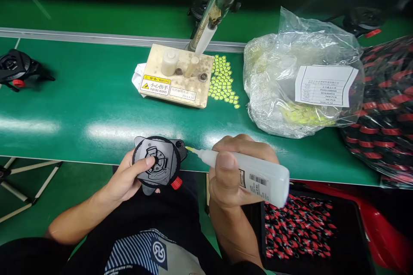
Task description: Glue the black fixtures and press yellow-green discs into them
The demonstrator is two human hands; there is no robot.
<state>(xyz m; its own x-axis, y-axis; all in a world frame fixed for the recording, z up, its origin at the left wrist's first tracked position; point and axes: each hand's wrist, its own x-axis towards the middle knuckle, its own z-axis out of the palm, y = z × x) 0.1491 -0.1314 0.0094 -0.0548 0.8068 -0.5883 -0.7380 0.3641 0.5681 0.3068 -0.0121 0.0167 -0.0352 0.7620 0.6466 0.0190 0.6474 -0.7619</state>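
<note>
While our left hand grips the black housing, our right hand clasps the white bottle — nozzle beside it.

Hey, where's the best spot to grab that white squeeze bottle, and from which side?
Grip the white squeeze bottle around its round mid-body, coming from the near side, probably as the right hand does. It lies nearly level, its thin nozzle pointing left at the black round part in the left hand.

Green belt w/ fixture block, bag
</note>
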